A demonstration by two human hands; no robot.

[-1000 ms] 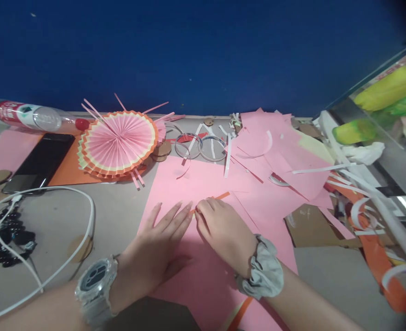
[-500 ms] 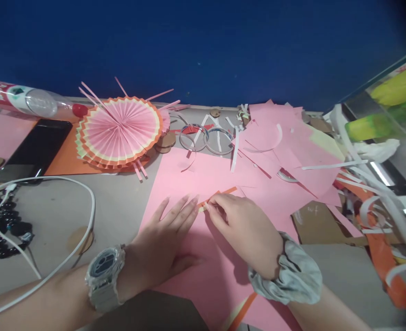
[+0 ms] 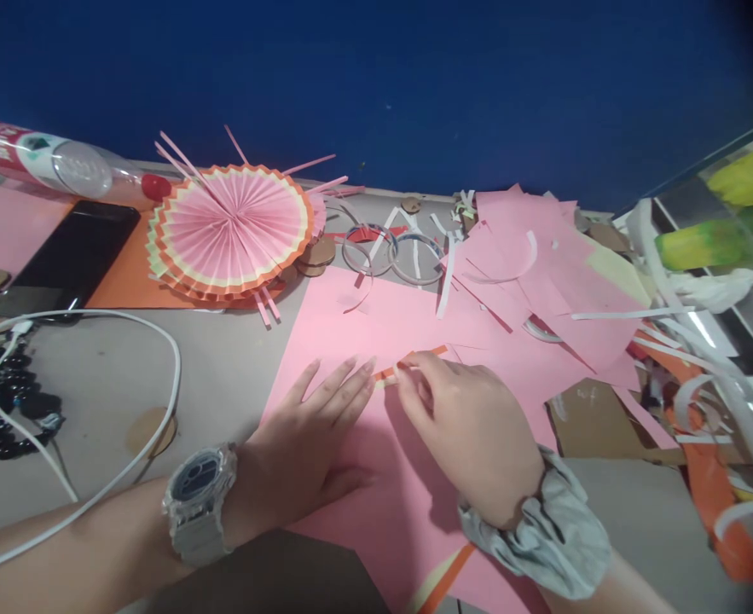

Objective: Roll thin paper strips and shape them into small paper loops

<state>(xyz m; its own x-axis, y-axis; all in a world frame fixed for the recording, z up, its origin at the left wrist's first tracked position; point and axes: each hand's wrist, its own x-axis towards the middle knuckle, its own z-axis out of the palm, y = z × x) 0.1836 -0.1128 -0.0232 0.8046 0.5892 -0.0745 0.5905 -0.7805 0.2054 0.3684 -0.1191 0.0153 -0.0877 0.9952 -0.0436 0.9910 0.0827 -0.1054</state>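
My left hand (image 3: 309, 443) lies flat with its fingers stretched out on a large pink paper sheet (image 3: 376, 477), and a clear watch sits on that wrist. My right hand (image 3: 469, 422), with a grey scrunchie round its wrist, curls its fingers in a pinch on a thin orange paper strip (image 3: 424, 354) that lies on the pink sheet. The fingertips of both hands almost meet at the strip's near end.
A pleated pink and orange paper fan (image 3: 235, 230) lies at the back left, next to a black phone (image 3: 69, 264) and a plastic bottle (image 3: 62, 166). A white cable (image 3: 159, 341) loops at the left. Pink offcuts (image 3: 542, 273), white strips and rings (image 3: 389, 251) clutter the right.
Both hands have stayed together at the orange strip, the right hand shifting slightly right along it. The view has tilted a little, so everything sits somewhat lower and to the right.
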